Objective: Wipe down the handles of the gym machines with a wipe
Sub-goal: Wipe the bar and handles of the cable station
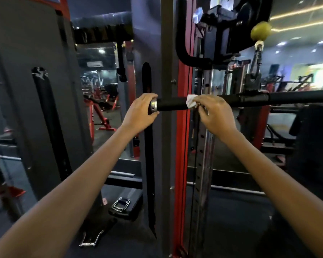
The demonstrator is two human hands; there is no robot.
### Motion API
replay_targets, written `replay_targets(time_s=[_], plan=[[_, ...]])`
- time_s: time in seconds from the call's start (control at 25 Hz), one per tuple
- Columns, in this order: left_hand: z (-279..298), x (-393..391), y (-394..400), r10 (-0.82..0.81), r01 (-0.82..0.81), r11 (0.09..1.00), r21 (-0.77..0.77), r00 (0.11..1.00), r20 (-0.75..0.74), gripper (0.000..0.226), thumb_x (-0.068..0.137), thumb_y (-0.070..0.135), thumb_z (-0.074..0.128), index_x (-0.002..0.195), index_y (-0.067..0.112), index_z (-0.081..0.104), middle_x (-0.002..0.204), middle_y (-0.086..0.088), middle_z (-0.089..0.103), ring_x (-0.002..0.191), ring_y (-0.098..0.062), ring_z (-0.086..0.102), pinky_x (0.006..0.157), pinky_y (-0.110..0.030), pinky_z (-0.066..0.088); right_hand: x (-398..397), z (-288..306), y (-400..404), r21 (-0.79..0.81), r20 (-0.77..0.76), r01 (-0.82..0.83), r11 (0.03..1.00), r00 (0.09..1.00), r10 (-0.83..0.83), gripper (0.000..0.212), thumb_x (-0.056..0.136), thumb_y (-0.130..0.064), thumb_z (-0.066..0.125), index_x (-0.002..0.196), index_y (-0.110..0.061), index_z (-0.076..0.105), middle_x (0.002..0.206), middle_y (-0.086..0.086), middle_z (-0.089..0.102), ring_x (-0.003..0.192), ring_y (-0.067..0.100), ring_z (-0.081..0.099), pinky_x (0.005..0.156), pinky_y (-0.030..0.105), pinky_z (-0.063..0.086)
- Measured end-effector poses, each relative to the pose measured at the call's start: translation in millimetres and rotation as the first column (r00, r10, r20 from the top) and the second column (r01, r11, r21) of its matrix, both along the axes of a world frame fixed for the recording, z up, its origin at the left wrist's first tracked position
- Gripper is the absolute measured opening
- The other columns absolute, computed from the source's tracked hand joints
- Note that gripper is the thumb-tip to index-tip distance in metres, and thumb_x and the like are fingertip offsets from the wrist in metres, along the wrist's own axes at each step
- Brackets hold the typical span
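The bar's grip (171,106) looks matt black, rubbery; its end cap (153,107) is shiny metal. The wipe (191,102) is crumpled white cloth or paper. The upright frame (181,136) behind is glossy red painted metal.

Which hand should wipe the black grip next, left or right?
Right. The right hand already holds the wipe against the black grip, while the left hand steadies the bar's metal end.
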State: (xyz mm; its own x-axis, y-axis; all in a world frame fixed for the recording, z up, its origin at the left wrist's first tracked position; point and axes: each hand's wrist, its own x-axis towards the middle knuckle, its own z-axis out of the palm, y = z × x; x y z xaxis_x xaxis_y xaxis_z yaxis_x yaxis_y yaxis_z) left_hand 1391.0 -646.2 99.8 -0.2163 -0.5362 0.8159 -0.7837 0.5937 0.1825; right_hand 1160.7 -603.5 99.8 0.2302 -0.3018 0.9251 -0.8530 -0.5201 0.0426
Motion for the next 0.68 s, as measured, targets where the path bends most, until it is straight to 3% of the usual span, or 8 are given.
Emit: replay_targets(time_s=[0.12, 0.32, 0.44, 0.56, 0.68], plan=[[-4, 2, -10, -0.117, 0.115, 0.993, -0.032, 0.990, -0.074, 0.050, 0.081, 0.008, 0.071, 0.128, 0.003, 0.053, 0.124, -0.011, 0.058, 0.115, -0.020, 0.053, 0.091, 0.003, 0.018, 25, -2, -12, -0.001, -0.045, -0.022, 1.000, 0.999, 0.022, 0.027, 0.084, 0.005, 0.054, 0.108, 0.000, 0.065, 0.111, 0.015, 0.067, 0.108, 0.028, 0.062, 0.099, 0.032, 0.041], [-4, 6, -14, -0.327, 0.318, 0.945, -0.080, 0.931, -0.159, 0.063, 0.076, -0.006, 0.072, 0.132, -0.009, 0.042, 0.110, -0.015, 0.061, 0.100, -0.010, 0.056, 0.089, 0.000, 0.034, 86, -2, -24, 0.004, -0.140, -0.245, 0.970, 0.960, 0.243, 0.028, 0.081, 0.007, 0.056, 0.108, 0.006, 0.064, 0.113, 0.022, 0.064, 0.110, 0.034, 0.060, 0.098, 0.045, 0.046], [-7, 10, -16, -0.381, 0.371, 0.924, -0.089, 0.908, -0.172, 0.066, 0.077, -0.004, 0.072, 0.134, -0.003, 0.040, 0.113, -0.003, 0.060, 0.101, -0.007, 0.060, 0.092, -0.008, 0.042, 91, 1, -24, -0.158, -0.176, -0.283, 0.946, 0.951, 0.255, 0.025, 0.084, 0.004, 0.058, 0.108, 0.005, 0.065, 0.113, 0.018, 0.065, 0.110, 0.029, 0.061, 0.097, 0.042, 0.048], [-7, 9, -18, -0.309, 0.288, 0.948, -0.134, 0.936, -0.171, 0.068, 0.075, 0.001, 0.076, 0.134, -0.001, 0.042, 0.113, -0.007, 0.064, 0.108, -0.007, 0.053, 0.095, 0.000, 0.031, 74, 7, -23, -0.292, -0.074, -0.173, 0.941, 0.985, 0.158, 0.017, 0.081, -0.002, 0.060, 0.096, -0.002, 0.068, 0.089, 0.007, 0.069, 0.089, 0.025, 0.060, 0.073, 0.042, 0.052], [-7, 6, -18, -0.290, 0.272, 0.954, -0.128, 0.944, -0.159, 0.070, 0.074, 0.004, 0.077, 0.134, -0.003, 0.043, 0.112, -0.010, 0.064, 0.108, -0.010, 0.052, 0.092, 0.004, 0.027, 69, 15, -25, -0.129, -0.138, -0.210, 0.969, 0.972, 0.192, 0.018, 0.074, 0.006, 0.061, 0.088, -0.004, 0.066, 0.081, 0.007, 0.065, 0.076, 0.027, 0.060, 0.061, 0.040, 0.053]])
